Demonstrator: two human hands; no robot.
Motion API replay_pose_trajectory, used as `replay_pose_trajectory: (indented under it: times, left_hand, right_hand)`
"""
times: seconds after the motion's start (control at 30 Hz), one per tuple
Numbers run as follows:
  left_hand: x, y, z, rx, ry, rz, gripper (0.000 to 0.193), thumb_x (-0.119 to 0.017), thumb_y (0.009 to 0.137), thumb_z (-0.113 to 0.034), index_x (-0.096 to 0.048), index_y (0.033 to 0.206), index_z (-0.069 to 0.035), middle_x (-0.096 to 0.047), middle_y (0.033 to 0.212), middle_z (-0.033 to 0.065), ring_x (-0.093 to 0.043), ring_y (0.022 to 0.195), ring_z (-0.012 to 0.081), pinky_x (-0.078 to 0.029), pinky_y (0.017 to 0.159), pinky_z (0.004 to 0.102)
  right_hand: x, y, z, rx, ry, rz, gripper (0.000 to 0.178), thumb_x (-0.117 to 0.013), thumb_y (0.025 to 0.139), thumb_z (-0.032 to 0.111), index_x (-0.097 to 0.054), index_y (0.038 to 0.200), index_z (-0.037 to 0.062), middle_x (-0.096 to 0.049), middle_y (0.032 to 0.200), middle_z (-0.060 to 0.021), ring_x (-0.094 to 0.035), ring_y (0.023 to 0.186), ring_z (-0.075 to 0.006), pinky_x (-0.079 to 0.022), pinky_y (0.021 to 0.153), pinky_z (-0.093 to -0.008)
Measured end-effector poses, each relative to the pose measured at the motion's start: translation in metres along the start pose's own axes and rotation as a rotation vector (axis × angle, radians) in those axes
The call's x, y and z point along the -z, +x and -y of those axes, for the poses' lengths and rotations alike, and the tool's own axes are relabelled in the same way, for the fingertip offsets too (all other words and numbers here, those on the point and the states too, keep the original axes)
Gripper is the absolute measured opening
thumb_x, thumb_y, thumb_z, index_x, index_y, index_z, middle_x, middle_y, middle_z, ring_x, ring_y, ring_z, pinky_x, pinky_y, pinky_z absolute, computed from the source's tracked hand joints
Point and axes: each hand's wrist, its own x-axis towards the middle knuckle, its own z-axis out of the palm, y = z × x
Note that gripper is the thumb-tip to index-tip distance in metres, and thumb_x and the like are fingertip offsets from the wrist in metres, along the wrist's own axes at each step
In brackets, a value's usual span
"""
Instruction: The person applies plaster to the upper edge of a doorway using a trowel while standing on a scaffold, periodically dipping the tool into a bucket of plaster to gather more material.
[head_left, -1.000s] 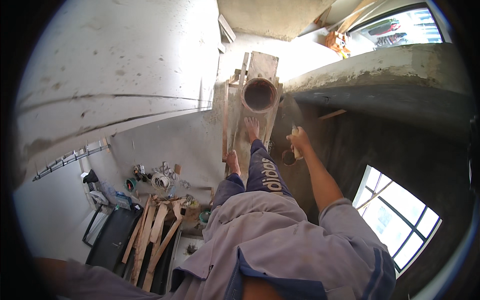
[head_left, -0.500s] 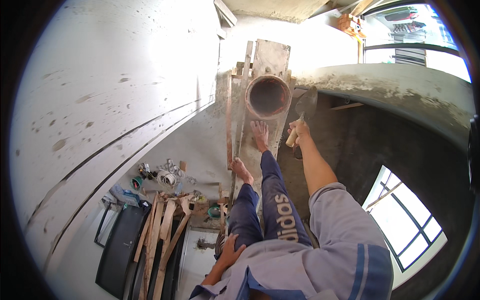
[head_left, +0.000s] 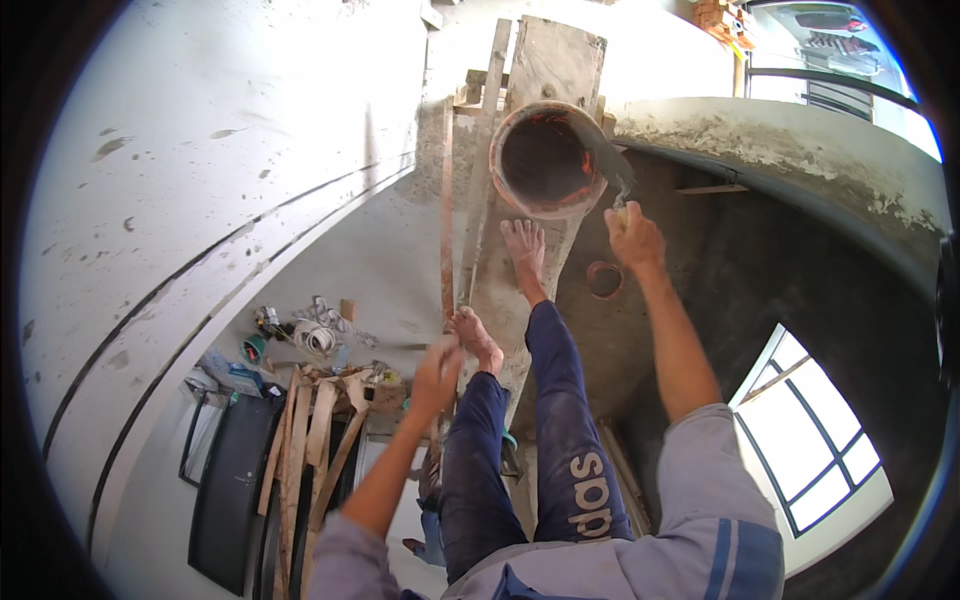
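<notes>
My right hand (head_left: pixel 636 240) is closed round the handle of a trowel (head_left: pixel 612 165), whose grey blade tilts at the right rim of a round bucket (head_left: pixel 510 190). The bucket has a dusty rim, reddish streaks inside and a dark interior. It stands on a wide plank (head_left: pixel 560 60), just beyond my bare feet (head_left: pixel 525 250). Raised over the plank's left side, near my left foot, is my left hand (head_left: pixel 437 372). Motion smears its fingers, and no held thing shows in it.
The plank is high above a lower floor, where a reddish ring-shaped thing (head_left: pixel 604 280) lies. Left of me runs a pale wall (head_left: pixel 200 200) with mortar spots. Below left are timber pieces (head_left: pixel 300 450), a dark door panel (head_left: pixel 232 490) and coiled cable (head_left: pixel 315 338).
My right hand has moved the trowel up to the bucket's rim. My left hand has lifted from my thigh and reached forward. The view has shifted, with the bucket larger and higher in it.
</notes>
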Motion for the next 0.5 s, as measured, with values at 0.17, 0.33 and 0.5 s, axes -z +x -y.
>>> replay_pose_trajectory:
  times: [0.17, 0.33, 0.5]
  left_hand:
    - [-0.049, 0.189, -0.028, 0.000, -0.218, -0.025, 0.053, -0.057, 0.095, -0.030, -0.048, 0.135, 0.004, -0.060, 0.128, 0.0232, -0.055, 0.123, 0.0317, -0.043, 0.101, 0.0366]
    - [-0.096, 0.267, -0.055, 0.158, -0.334, -0.197, 0.067, -0.059, 0.095, -0.025, -0.029, 0.147, 0.004, -0.038, 0.148, 0.0267, -0.037, 0.139, 0.0341, -0.036, 0.109, 0.0379]
    - [-0.109, 0.322, -0.021, 0.124, -0.428, -0.111, 0.047, -0.057, 0.096, -0.023, -0.046, 0.133, 0.004, -0.057, 0.129, 0.0210, -0.055, 0.119, 0.0286, -0.044, 0.097, 0.0376]
  right_hand:
    - [0.061, 0.049, -0.003, 0.478, -0.410, 0.078, 0.017, -0.058, 0.088, 0.022, -0.055, 0.102, 0.0115, -0.066, 0.090, -0.0166, -0.067, 0.082, -0.0387, -0.052, 0.073, -0.0531]
    - [0.032, 0.118, 0.011, 0.670, -0.875, 0.042, 0.009, -0.059, 0.085, 0.015, -0.063, 0.093, 0.0145, -0.064, 0.092, -0.0059, -0.067, 0.086, -0.0244, -0.052, 0.073, -0.0426]
    - [0.001, 0.151, 0.012, 0.843, -1.017, -0.007, 0.010, -0.062, 0.083, 0.017, -0.067, 0.091, 0.0146, -0.064, 0.091, -0.0023, -0.064, 0.094, -0.0191, -0.048, 0.078, -0.0366]
